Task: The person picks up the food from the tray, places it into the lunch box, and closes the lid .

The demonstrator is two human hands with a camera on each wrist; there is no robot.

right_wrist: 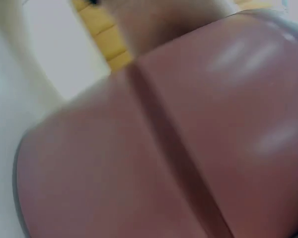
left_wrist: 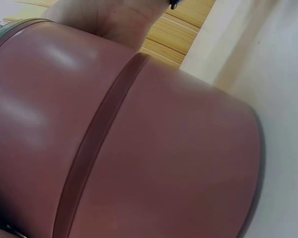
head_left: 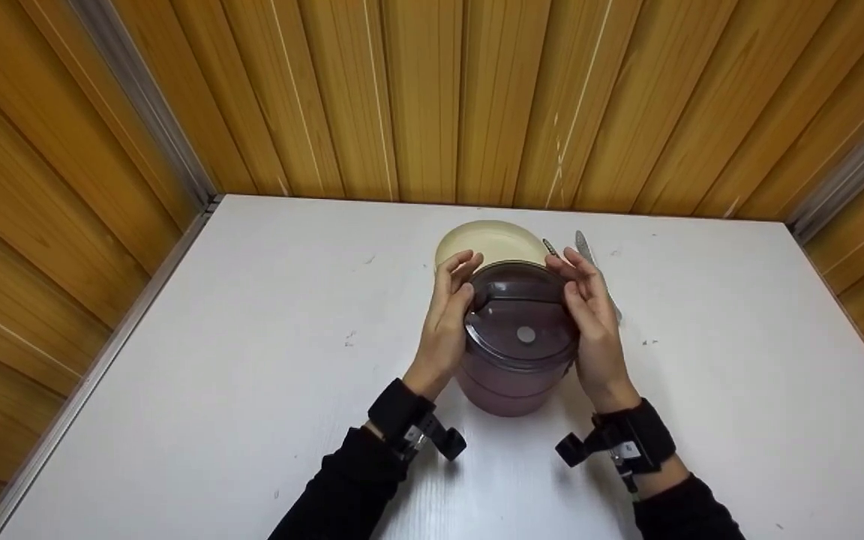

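A round pink food container (head_left: 511,394) with a dark see-through lid (head_left: 503,322) stands between both hands. My left hand (head_left: 443,330) holds its left side near the rim, the thumb lying at the lid's edge. On the opposite side my right hand (head_left: 601,337) grips the container with bent fingers. A darker band circles the pink wall (left_wrist: 188,144) in the left wrist view. The same wall (right_wrist: 89,163) fills most of the right wrist view. The far fingers are partly hidden behind the container. Whether its base touches the table I cannot tell.
Behind the container lies a cream plate (head_left: 488,236), partly covered by it. A silver knife-like utensil (head_left: 583,244) and another patterned handle (head_left: 550,246) lie right of the plate, partly hidden by the right hand. Wood-patterned panels (head_left: 424,97) border the white table (head_left: 252,337).
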